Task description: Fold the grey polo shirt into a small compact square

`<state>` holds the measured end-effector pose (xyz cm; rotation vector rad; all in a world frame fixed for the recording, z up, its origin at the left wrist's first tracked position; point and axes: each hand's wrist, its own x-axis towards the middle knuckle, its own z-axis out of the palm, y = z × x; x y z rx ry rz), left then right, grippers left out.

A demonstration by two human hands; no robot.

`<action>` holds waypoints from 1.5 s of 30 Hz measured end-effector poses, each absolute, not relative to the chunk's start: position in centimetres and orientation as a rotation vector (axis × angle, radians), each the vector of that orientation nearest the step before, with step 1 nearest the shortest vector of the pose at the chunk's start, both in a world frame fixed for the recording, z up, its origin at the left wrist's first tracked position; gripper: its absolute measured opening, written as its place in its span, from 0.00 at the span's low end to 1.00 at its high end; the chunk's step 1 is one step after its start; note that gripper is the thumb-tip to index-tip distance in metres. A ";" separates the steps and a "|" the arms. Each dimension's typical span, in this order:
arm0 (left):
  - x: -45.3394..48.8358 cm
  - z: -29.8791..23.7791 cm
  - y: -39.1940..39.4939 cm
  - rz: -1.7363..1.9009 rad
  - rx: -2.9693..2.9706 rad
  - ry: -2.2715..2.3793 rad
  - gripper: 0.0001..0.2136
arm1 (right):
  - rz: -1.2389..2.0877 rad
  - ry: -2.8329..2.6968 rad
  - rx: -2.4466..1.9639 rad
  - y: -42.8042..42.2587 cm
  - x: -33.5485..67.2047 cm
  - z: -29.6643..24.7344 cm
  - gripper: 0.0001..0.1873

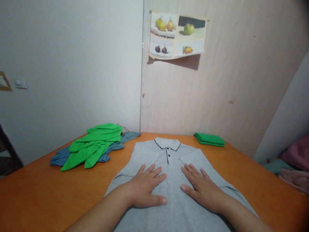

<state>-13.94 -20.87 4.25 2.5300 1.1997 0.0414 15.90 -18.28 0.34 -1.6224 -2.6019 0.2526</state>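
A light grey polo shirt (166, 206) lies spread on the table, its collar at the far end and its dark-buttoned placket facing up. My left hand (146, 187) rests flat on the left side of the shirt, fingers spread. On the right side, my right hand (201, 188) also lies flat with the thumb apart from the fingers. Neither hand grips the cloth. The shirt's near end runs out of the bottom of the view.
A loose heap at the back left of the orange table (58, 190) has a bright green garment (96, 145) over a blue-grey one (60, 157). A folded green cloth (209, 140) sits at the back right. Behind stands a wall with a fruit poster (177, 38).
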 end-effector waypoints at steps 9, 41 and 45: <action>-14.1 4.1 -20.6 0.029 2.530 1.192 0.40 | 0.253 -2.519 -1.677 -18.0 16.1 0.8 0.43; -16.3 1.9 -28.5 0.414 2.539 1.440 0.30 | 0.301 -1.843 -1.412 -27.1 21.7 -0.2 0.30; -16.8 1.3 -31.0 0.762 2.560 1.370 0.20 | 0.317 -1.478 -1.320 -31.1 22.1 -1.0 0.24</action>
